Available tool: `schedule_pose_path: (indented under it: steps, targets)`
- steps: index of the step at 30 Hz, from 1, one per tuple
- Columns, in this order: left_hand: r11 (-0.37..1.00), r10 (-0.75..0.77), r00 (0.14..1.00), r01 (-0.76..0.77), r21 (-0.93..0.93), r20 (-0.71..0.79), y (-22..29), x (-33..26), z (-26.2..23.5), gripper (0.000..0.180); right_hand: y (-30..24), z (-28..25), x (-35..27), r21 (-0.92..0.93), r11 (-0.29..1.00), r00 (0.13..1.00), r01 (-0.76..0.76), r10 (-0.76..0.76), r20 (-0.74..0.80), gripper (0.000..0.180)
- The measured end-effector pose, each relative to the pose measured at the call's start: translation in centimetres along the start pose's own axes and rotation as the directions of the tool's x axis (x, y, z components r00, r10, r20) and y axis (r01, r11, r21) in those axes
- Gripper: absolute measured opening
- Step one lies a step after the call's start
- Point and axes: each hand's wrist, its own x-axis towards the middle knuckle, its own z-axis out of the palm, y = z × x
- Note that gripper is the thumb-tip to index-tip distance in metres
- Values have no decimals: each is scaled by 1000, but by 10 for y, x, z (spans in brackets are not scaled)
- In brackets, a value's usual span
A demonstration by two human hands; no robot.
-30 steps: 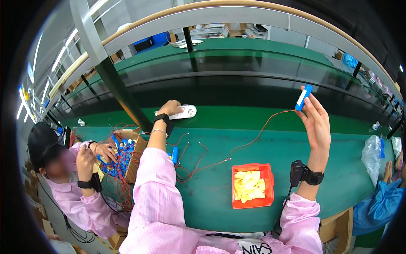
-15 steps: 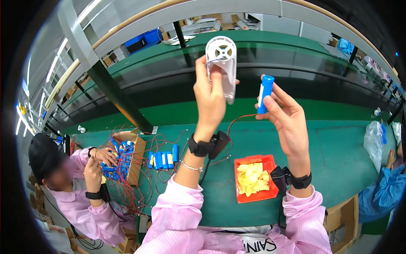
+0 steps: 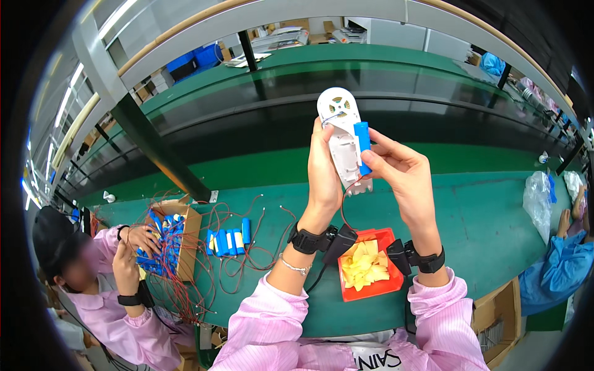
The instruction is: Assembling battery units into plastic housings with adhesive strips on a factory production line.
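My left hand [image 3: 324,173] holds a white plastic housing [image 3: 342,135] upright in front of me, its round end on top. My right hand [image 3: 401,172] grips a blue cylindrical battery cell [image 3: 362,144] and presses it against the housing's right side. A thin red wire [image 3: 344,204] hangs from the cell down between my wrists. Both wrists wear black straps.
A red tray [image 3: 378,290] with yellow pieces sits on the green table [image 3: 482,210] below my hands. Several blue cells with red wires [image 3: 229,240] lie to the left by a cardboard box [image 3: 185,238]. A person in pink [image 3: 111,290] works at the left. A clear bag [image 3: 537,198] lies right.
Both hands have come closer together. The blue cell, held apart to the right before, now rests against the white housing, which my left hand had lifted off the table.
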Motion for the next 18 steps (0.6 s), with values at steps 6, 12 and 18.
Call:
schedule_pose_path:
  steps: [6, 12, 18]
  targets:
    - [997, -79, 995, 79, 8, 57, 2, 0, 0, 54, 5, 1, 1, -101, 992, 997, 77, -74, 27, 43]
    - [999, -47, 999, 47, 22, -7, -3, -3, 3, 53, 7, 15, -5, -217, 972, 993, 92, -105, -50, 35]
    - [999, -30, 999, 30, 22, -16, -6, -5, 9, 52, 10, 19, -9, -319, 939, 977, 132, -177, -117, 23]
